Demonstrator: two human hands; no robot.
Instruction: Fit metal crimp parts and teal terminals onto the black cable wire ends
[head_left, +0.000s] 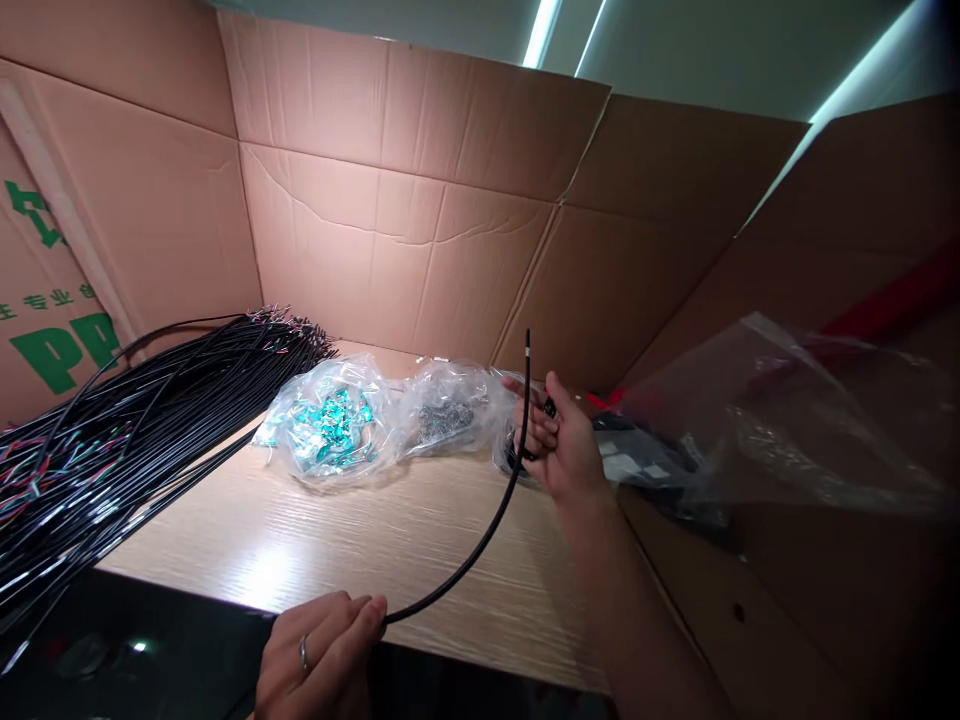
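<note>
My left hand [322,645], with a ring on one finger, is closed around a black cable [480,545] near the table's front edge. From there the cable curves up to the right, and its free end stands upright in front of my right hand [562,440]. The fingers of my right hand are curled, with a small black part [550,407] showing between thumb and fingers; its exact kind is unclear. Just behind those fingers is a clear plastic bag [504,378], partly hidden by the hand.
A big bundle of black cables [187,400] with coloured wire ends lies at left. Clear bags hold teal parts [337,425] and small metal parts [446,420] on the wooden table [337,540]. Cardboard walls [337,230] surround it. More plastic bags [660,460] lie right.
</note>
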